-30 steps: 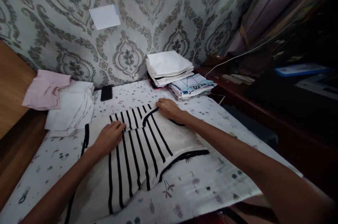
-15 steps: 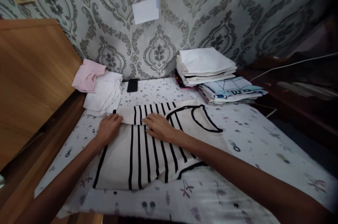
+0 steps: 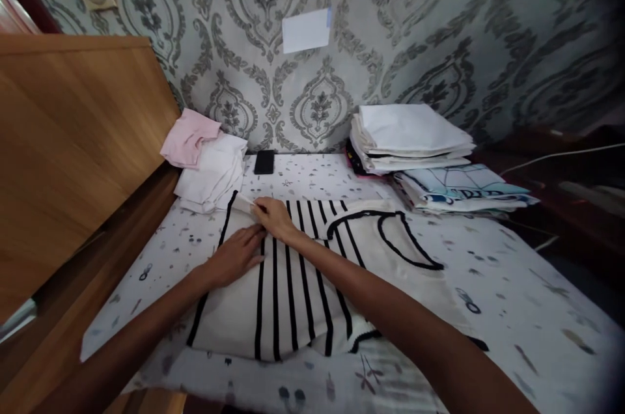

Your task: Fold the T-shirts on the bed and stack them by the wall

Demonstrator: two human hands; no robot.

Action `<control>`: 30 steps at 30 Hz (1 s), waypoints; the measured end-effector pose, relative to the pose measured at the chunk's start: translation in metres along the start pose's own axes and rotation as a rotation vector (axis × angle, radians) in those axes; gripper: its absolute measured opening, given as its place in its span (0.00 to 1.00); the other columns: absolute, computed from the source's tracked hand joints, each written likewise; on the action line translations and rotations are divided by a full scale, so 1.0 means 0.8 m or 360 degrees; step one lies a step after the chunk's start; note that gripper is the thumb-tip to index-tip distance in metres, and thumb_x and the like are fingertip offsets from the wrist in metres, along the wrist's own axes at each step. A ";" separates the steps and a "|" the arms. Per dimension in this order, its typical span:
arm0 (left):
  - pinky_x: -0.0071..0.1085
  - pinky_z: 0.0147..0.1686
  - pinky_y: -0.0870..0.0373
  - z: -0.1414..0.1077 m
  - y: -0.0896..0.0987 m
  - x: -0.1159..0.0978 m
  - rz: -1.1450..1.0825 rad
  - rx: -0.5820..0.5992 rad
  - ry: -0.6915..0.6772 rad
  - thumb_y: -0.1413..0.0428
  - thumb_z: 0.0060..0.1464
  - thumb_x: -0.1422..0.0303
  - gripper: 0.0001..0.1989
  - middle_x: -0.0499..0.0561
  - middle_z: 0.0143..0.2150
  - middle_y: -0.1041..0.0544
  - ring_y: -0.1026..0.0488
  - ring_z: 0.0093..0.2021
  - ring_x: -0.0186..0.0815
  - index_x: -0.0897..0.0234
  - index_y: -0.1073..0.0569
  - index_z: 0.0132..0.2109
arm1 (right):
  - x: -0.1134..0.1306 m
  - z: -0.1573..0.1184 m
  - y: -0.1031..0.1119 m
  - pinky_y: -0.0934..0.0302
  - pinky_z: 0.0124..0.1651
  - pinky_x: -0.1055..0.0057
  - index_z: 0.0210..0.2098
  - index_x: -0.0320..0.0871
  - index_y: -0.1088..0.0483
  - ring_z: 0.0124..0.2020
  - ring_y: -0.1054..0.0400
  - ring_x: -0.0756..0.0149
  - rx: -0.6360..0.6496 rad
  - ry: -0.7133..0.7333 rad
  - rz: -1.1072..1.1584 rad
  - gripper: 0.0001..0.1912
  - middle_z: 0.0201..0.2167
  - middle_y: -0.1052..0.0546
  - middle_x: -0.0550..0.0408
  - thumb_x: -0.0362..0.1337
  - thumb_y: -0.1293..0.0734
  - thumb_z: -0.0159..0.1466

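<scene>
A cream garment with black stripes and black trim (image 3: 288,297) lies spread on the patterned sheet, its far edge folded over toward me. My left hand (image 3: 237,256) rests flat on its left part, fingers extended toward the fold. Just beyond, my right hand (image 3: 274,217) pinches the folded edge between thumb and fingers. The hands are close together, the left fingertips beside the right hand. The black-edged neckline (image 3: 410,241) lies at the garment's right end.
Folded white clothes (image 3: 413,131) and a light blue printed pile (image 3: 463,186) stand at the back right. A pink cloth (image 3: 190,138) lies over white cloths (image 3: 215,173) at the back left, near a black phone (image 3: 264,162). A wooden panel (image 3: 83,153) borders the left.
The view has shifted, so the scene sits further right. My left hand has moved in toward the right one and lies flat; my right hand has closed on the folded edge.
</scene>
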State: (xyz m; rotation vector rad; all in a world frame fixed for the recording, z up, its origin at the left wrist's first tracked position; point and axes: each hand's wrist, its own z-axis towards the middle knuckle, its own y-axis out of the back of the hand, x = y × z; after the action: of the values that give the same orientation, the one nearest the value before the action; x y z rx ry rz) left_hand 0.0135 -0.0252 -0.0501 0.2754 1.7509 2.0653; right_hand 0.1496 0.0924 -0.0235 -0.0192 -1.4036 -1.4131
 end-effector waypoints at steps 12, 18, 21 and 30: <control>0.54 0.66 0.47 -0.025 0.001 0.126 0.0094 0.0113 0.0606 0.53 0.62 0.60 0.31 0.69 0.71 0.42 0.49 0.73 0.52 0.72 0.39 0.67 | 0.007 -0.046 -0.031 0.38 0.47 0.69 0.51 0.41 0.24 0.47 0.31 0.60 0.0296 0.0369 -0.0233 0.13 0.42 0.24 0.49 0.33 0.37 0.69; 0.42 0.58 0.32 -0.028 0.044 0.122 0.0052 -0.0088 0.0667 0.59 0.59 0.65 0.24 0.60 0.58 0.24 0.26 0.57 0.46 0.66 0.30 0.57 | -0.012 -0.066 0.006 0.39 0.56 0.66 0.58 0.43 0.31 0.55 0.33 0.60 0.0282 0.0468 -0.0261 0.18 0.51 0.25 0.47 0.39 0.38 0.71; 0.42 0.56 0.30 0.001 0.050 0.092 0.0032 -0.0235 0.0639 0.60 0.62 0.62 0.23 0.60 0.56 0.23 0.25 0.54 0.47 0.66 0.29 0.56 | -0.046 -0.068 0.045 0.40 0.58 0.63 0.57 0.41 0.30 0.56 0.33 0.60 0.0117 0.0259 -0.0406 0.17 0.52 0.25 0.46 0.36 0.40 0.72; 0.48 0.68 0.47 0.074 -0.033 0.039 0.0141 0.0111 0.0414 0.62 0.65 0.53 0.35 0.65 0.72 0.42 0.47 0.73 0.47 0.75 0.42 0.69 | -0.190 -0.111 0.168 0.56 0.70 0.53 0.65 0.32 0.40 0.72 0.52 0.50 0.0105 -0.0681 -0.0928 0.28 0.70 0.42 0.34 0.45 0.44 0.73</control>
State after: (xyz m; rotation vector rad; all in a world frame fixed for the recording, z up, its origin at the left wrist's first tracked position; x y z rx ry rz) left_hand 0.0149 0.0442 -0.0684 0.1098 1.9977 2.1872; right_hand 0.3562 0.1651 -0.0555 0.1498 -1.9086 -1.9158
